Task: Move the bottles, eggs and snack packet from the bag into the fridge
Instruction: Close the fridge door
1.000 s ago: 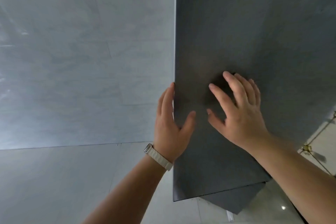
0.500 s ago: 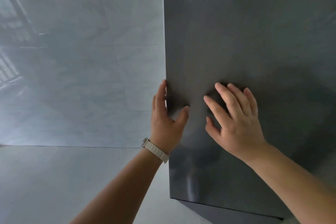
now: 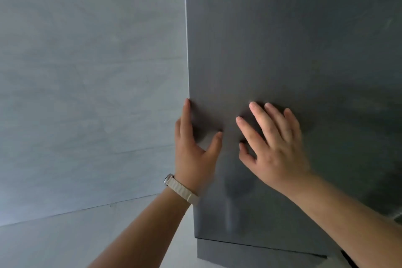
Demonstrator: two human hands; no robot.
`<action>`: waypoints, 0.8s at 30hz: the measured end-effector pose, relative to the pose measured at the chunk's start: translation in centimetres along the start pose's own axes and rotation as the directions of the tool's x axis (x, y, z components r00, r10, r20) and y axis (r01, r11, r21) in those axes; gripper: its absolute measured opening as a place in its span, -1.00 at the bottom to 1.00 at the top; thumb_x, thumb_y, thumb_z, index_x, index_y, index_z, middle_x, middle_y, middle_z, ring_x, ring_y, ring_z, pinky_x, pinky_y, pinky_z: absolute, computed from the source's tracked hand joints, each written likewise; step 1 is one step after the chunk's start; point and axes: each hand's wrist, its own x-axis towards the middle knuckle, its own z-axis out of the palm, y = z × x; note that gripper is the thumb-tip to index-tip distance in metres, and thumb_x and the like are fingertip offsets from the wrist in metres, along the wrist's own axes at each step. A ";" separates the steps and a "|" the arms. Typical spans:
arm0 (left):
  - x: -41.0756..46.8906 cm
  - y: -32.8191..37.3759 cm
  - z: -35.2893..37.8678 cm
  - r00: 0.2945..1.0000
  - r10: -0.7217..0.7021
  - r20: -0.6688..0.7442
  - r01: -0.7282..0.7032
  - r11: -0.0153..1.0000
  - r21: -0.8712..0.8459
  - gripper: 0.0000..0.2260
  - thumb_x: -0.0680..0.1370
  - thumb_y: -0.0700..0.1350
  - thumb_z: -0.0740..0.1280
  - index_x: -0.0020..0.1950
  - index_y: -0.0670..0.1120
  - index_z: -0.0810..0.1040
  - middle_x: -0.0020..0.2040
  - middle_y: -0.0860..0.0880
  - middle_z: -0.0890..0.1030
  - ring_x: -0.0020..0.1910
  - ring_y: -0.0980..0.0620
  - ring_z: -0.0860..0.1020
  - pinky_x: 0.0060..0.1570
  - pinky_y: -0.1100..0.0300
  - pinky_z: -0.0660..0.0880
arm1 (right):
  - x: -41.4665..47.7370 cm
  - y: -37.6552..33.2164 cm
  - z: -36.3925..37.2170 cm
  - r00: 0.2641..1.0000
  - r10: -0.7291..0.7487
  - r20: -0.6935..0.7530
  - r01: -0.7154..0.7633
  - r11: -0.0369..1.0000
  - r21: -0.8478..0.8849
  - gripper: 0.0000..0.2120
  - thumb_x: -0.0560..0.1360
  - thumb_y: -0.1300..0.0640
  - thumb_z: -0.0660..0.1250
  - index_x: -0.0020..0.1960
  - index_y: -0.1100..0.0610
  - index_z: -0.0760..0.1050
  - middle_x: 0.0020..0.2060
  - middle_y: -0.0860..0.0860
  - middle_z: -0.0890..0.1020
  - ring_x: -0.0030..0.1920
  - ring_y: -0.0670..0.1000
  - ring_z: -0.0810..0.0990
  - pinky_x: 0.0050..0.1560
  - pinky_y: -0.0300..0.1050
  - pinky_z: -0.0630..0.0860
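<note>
Your left forearm came in from bottom centre, with a cream watch strap (image 3: 182,189) on the wrist. Your right forearm came in from the bottom right corner.

Your left hand (image 3: 194,150) sat on the left edge of the fridge door (image 3: 293,50). The fingers (image 3: 186,113) lay together along that edge, and the thumb was spread out onto the door face. It gripped nothing; whether the fingertips hooked round the edge, I couldn't tell.

Your right hand (image 3: 276,148) was flat on the door face, just right of the left hand and not touching it. Its fingers were splayed apart and nothing was held.

The door was dark grey with a brushed finish and filled the right half of the view. A second dark panel (image 3: 250,252) showed just below its bottom edge.

The pale tiled floor (image 3: 54,243) was at lower left, and the grey tiled wall (image 3: 87,72) rose behind it on the left.

Neither the bag nor the bottles, eggs or snack packet were in view, so I couldn't tell where they were.
</note>
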 end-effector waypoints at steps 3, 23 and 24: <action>2.1 -1.9 0.8 0.998 0.020 0.057 -0.019 1.000 -0.021 -0.18 0.44 -0.19 0.47 0.55 0.03 0.06 0.29 0.24 0.31 0.27 0.45 0.31 0.21 0.53 0.24 | 0.7 0.3 1.6 0.999 0.028 0.038 -0.026 0.998 -0.056 -0.60 0.44 0.10 0.39 0.27 0.10 0.60 0.38 0.17 0.49 0.37 0.20 0.39 0.38 0.25 0.28; 6.3 -6.2 1.5 0.970 0.167 0.175 -0.153 0.984 -0.090 -0.21 0.47 -0.14 0.43 0.59 -0.08 0.07 0.31 0.02 0.32 0.30 0.40 0.25 0.27 0.43 0.29 | 1.9 -0.4 3.7 0.976 0.128 0.177 -0.083 0.966 -0.245 -0.54 0.46 0.03 0.41 0.34 0.11 0.51 0.44 0.17 0.31 0.42 0.25 0.32 0.40 0.30 0.27; 6.4 -6.3 1.2 0.967 0.170 0.190 -0.155 0.984 -0.092 -0.21 0.47 -0.16 0.43 0.59 -0.09 0.08 0.32 0.02 0.32 0.30 0.38 0.27 0.27 0.35 0.36 | 2.0 -0.6 3.3 0.970 0.142 0.200 -0.090 0.964 -0.249 -0.54 0.47 0.03 0.40 0.34 0.12 0.50 0.45 0.17 0.31 0.43 0.25 0.32 0.40 0.30 0.27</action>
